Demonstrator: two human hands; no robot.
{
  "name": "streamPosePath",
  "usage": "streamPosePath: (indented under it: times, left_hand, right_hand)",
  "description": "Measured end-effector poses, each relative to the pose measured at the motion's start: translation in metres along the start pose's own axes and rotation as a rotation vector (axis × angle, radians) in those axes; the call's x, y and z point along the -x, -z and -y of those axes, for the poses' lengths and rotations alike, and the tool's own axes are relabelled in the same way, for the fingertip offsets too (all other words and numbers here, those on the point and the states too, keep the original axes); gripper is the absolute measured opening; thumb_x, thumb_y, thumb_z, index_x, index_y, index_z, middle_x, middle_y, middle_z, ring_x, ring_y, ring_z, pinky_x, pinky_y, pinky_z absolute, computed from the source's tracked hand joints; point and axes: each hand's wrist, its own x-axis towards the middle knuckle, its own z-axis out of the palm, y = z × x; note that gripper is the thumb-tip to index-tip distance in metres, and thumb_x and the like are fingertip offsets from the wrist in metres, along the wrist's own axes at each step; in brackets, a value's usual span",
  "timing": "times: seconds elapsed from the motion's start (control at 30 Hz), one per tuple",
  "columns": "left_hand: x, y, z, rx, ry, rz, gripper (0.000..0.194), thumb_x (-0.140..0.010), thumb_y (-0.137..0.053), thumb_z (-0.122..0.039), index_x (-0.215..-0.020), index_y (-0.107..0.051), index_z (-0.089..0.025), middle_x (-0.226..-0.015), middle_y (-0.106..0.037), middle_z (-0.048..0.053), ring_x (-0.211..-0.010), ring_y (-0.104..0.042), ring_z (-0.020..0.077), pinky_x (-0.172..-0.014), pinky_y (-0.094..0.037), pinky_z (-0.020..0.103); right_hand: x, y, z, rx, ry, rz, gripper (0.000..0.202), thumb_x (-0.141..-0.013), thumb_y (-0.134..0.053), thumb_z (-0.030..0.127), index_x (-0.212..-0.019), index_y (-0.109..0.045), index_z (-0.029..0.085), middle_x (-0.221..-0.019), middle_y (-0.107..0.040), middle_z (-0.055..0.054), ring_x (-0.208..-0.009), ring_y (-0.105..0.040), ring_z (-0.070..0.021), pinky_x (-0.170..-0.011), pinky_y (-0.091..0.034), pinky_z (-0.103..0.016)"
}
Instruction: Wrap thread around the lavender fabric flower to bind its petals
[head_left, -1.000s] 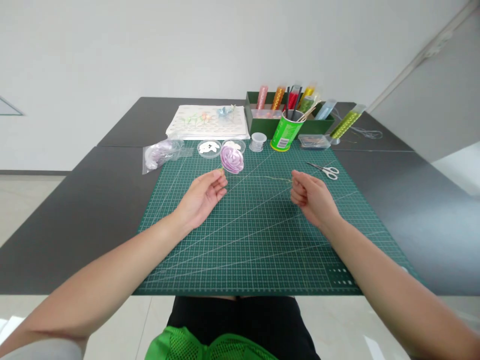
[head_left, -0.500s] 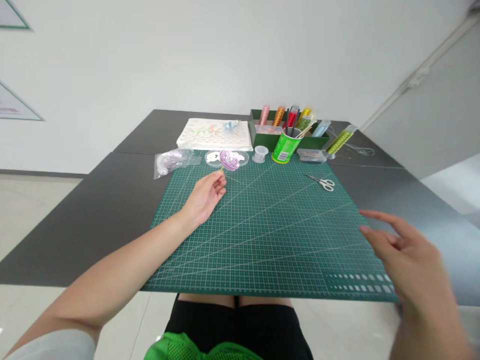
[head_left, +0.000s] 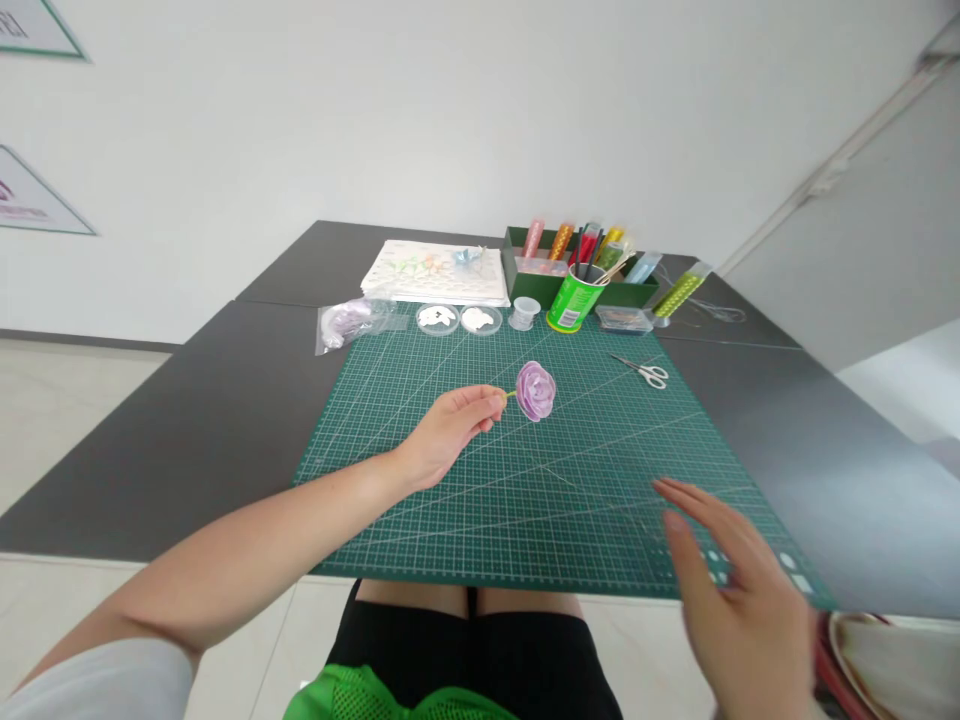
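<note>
My left hand [head_left: 461, 425] pinches the thin green stem of a purple artificial flower [head_left: 535, 391] above the cutting mat [head_left: 420, 530]. The bloom has layered, rounded petals and tips to the right. My right hand [head_left: 739, 590] hovers over the mat's lower right corner, thumb and fingers apart, with nothing visible in it. White-handled scissors [head_left: 651, 375] lie on the mat, beyond the right hand.
Behind the mat's far edge are two shallow dishes [head_left: 438, 319] with white pieces, a clear spool [head_left: 524, 313], a green can [head_left: 574, 302] of sticks, a dark green box [head_left: 517, 275] with colourful rolls, and a stack of white sheets [head_left: 427, 275]. A plastic bag [head_left: 352, 322] lies left.
My left hand has brought the flower right and nearer to me, turning its bloom sideways. My right hand has moved left, over the mat's corner.
</note>
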Motion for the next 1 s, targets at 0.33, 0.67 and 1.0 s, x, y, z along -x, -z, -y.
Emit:
streamPosePath:
  times: [0.33,0.67,1.0]
  left_hand:
    - [0.008,-0.012,0.002,0.063,0.038,0.023,0.029,-0.079,-0.079,-0.042,-0.079,-0.069,-0.015,-0.082,-0.063,0.002,-0.081,-0.055,0.0153,-0.08,-0.043,0.029]
    - [0.009,-0.012,0.005,-0.068,-0.021,0.07,0.021,-0.083,-0.077,-0.034,-0.077,-0.068,-0.016,-0.08,-0.066,0.0,-0.077,-0.057,0.0128,-0.079,-0.043,0.028]
    - [0.014,-0.011,-0.003,-0.512,-0.318,0.109,0.015,-0.09,-0.069,-0.026,-0.078,-0.069,-0.018,-0.075,-0.059,-0.001,-0.068,-0.052,0.0109,-0.065,-0.043,0.024]
  right_hand:
    - [-0.051,-0.125,0.103,-0.681,-0.145,-0.074,0.021,-0.094,-0.066,0.038,-0.101,-0.07,0.019,-0.073,-0.056,0.001,-0.062,-0.053,-0.0131,-0.057,-0.047,-0.026]
    - [-0.049,-0.133,0.109,-0.995,-0.419,-0.38,0.018,-0.08,-0.081,0.035,-0.079,-0.075,0.018,-0.058,-0.04,0.006,-0.053,-0.026,-0.0069,-0.049,-0.026,-0.023]
    - [-0.048,-0.12,0.106,-1.276,-0.584,-0.249,0.02,-0.072,-0.087,0.035,-0.078,-0.077,0.019,-0.058,-0.044,0.006,-0.048,-0.019,-0.0042,-0.042,-0.014,-0.023]
